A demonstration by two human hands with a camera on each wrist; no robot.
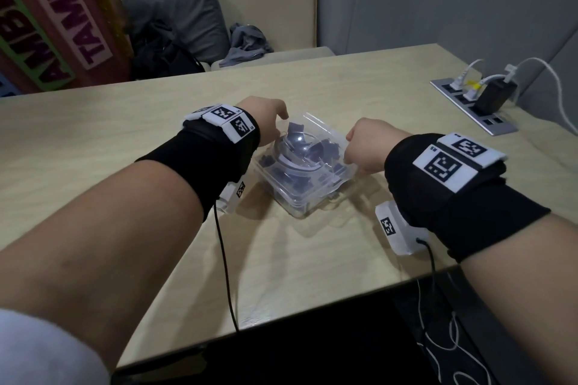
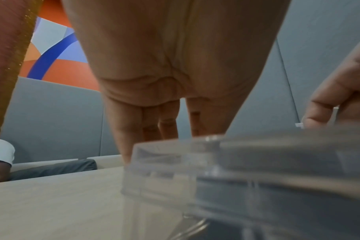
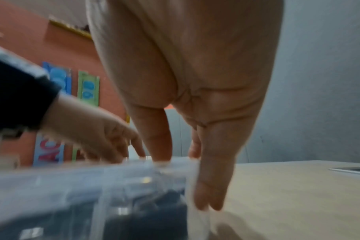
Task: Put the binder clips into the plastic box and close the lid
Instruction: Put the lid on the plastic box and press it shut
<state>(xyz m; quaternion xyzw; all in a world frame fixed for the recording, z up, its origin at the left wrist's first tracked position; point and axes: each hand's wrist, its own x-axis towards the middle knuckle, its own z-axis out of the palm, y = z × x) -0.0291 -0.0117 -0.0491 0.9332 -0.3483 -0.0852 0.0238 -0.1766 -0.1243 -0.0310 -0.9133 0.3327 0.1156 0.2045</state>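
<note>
The clear plastic box point(image 1: 300, 197) sits mid-table with dark binder clips point(image 1: 297, 131) inside and its lid down over them. My left hand point(image 1: 272, 116) reaches over the far left corner, its fingertips point(image 2: 125, 129) pressing straight down on the lid. My right hand point(image 1: 366, 147) is curled over the right edge. Its fingers rest on the lid and its thumb point(image 3: 212, 186) runs down the box's side wall point(image 3: 93, 186). Whether the lid has latched cannot be told.
A power strip point(image 1: 475, 103) with plugs and white cables lies at the table's right. Behind the table, a bench holds grey clothing point(image 1: 247, 44) and a black bag point(image 1: 159, 53). A colourful sign point(image 1: 47, 25) stands at the left. The table's front edge point(image 1: 312, 300) is close.
</note>
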